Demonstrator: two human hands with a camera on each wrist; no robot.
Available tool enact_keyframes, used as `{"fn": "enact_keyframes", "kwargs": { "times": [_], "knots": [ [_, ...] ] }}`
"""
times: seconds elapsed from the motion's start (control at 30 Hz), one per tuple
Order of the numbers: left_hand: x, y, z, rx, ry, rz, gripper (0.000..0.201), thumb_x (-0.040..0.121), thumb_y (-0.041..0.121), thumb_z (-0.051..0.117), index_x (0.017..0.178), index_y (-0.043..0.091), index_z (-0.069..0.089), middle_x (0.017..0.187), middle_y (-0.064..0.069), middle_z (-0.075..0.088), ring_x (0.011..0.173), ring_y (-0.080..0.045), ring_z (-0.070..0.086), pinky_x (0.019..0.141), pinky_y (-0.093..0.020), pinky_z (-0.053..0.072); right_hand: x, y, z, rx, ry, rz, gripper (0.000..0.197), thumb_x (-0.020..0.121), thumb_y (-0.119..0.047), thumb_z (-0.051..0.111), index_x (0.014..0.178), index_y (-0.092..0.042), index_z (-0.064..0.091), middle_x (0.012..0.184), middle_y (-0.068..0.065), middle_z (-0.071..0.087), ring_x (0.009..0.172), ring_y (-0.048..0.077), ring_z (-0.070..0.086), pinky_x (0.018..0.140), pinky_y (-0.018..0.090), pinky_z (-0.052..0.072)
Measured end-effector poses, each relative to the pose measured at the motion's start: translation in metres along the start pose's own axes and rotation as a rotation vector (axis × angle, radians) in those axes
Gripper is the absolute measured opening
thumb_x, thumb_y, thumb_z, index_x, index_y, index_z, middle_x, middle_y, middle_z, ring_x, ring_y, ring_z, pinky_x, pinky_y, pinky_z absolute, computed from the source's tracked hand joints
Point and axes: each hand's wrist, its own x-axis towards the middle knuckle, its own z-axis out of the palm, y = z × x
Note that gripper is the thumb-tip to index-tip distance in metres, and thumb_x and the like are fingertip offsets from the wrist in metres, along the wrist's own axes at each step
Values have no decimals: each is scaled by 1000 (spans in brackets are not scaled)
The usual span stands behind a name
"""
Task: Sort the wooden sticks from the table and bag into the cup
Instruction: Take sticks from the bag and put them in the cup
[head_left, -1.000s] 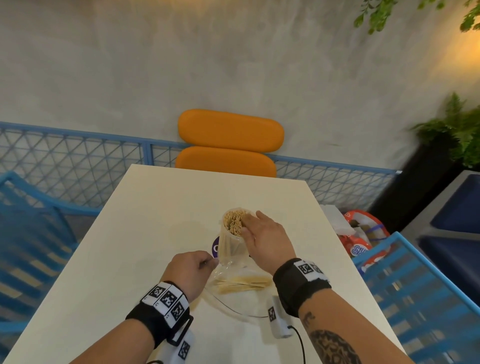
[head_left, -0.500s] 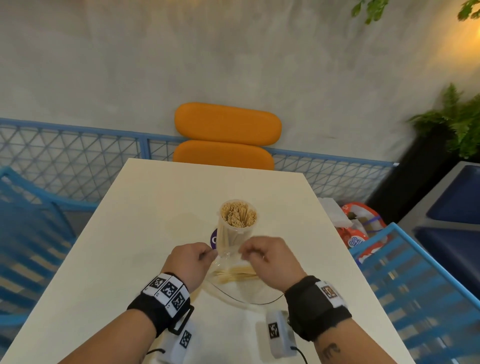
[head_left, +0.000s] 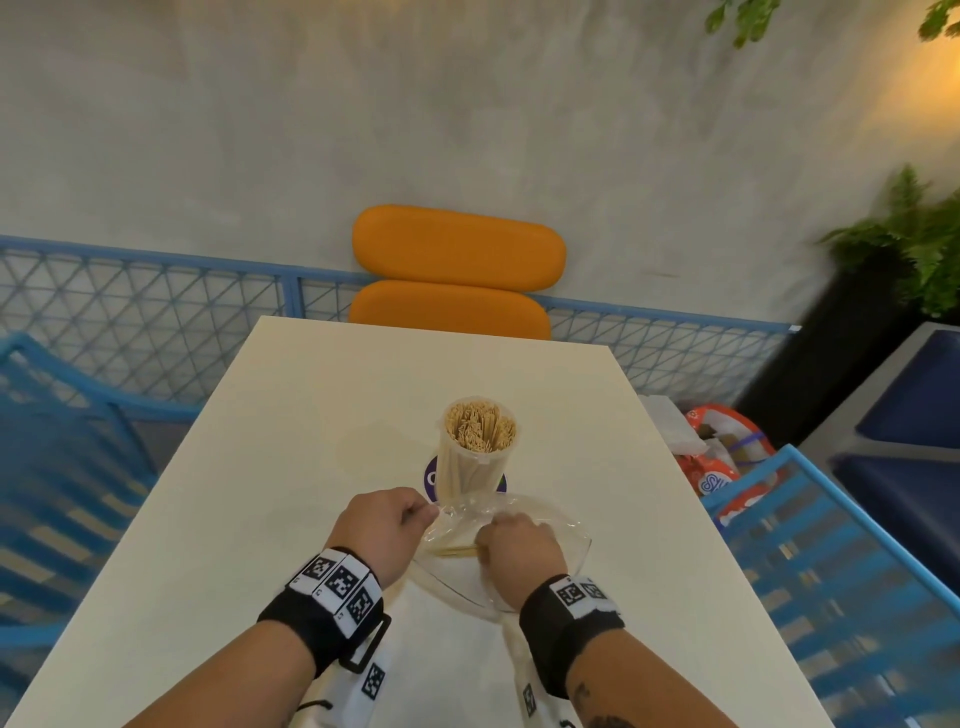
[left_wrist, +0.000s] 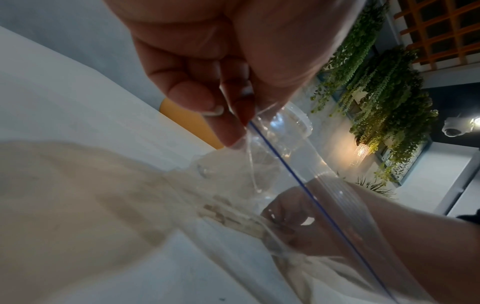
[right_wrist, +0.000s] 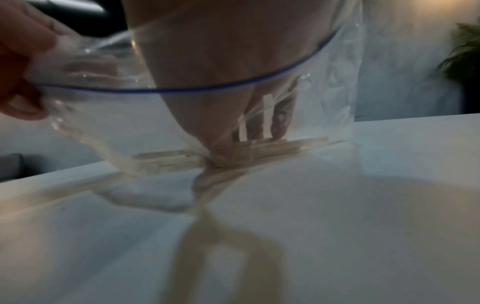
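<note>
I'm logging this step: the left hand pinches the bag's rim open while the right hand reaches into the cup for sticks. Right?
Not quite. The left hand does pinch the bag rim open, but the right hand is inside the bag, on the sticks lying there, as the right wrist view shows. The cup stands untouched beyond.

Orange chair (head_left: 457, 270) at far table (head_left: 311, 415) edge; blue mesh fence (head_left: 145, 312) behind; potted plant (head_left: 914, 249) far right.

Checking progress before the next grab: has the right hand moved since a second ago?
Yes. The right hand has left the rim of the cup and come back toward the person, reaching into the bag onto the sticks.
</note>
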Motion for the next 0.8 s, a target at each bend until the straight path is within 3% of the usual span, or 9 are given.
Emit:
{"fn": "enact_keyframes", "kwargs": {
  "times": [0.17,0.27,0.33,0.43,0.57,0.67,0.8],
  "knots": [
    [1,-2,0,-7,0,-9,29,97,45,56,72,30,62,68,8,65,70,-8,61,67,-25,48,-7,5,-7,26,-6,-41,27,97,-14,45,110,-20,68,107,6,60,101,30,59,94,40,45],
    [2,-1,0,-9,2,-9,29,96,45,56,73,29,63,68,7,66,70,-9,61,69,-27,51,-12,11,-12,73,-2,-41,26,95,-12,47,110,-19,68,100,6,57,96,29,60,83,33,47],
    [2,0,-1,-17,-2,-15,29,96,45,56,74,28,64,68,7,66,70,-10,62,71,-28,53,-17,13,-16,146,32,-53,25,93,-11,49,106,-21,69,94,1,52,91,25,57,75,28,40],
    [2,1,-3,-24,-3,-17,29,96,44,56,75,28,65,68,6,67,71,-12,63,73,-30,54,-26,15,-28,367,134,-80,20,96,-20,53,97,-24,72,88,-8,58,87,16,56,71,25,35],
    [4,1,-4,-22,-6,-13,31,97,44,55,74,25,65,66,5,68,70,-13,64,73,-32,55,-41,16,-58,743,251,-41,14,94,-30,63,88,-22,73,86,-4,71,83,12,63,80,28,50],
    [5,2,-3,-19,-5,-13,33,97,44,55,73,23,65,67,4,68,70,-15,64,74,-33,55,-43,18,-91,1022,353,-23,6,91,-26,70,90,-28,76,79,-4,74,75,7,67,75,21,52],
    [6,2,-3,6,-19,-19,32,97,44,53,77,23,66,71,4,68,72,-14,64,74,-31,55,-29,23,-136,1334,550,-22,11,91,-12,70,92,-22,74,82,2,76,80,17,72,81,33,59]
  ]
}}
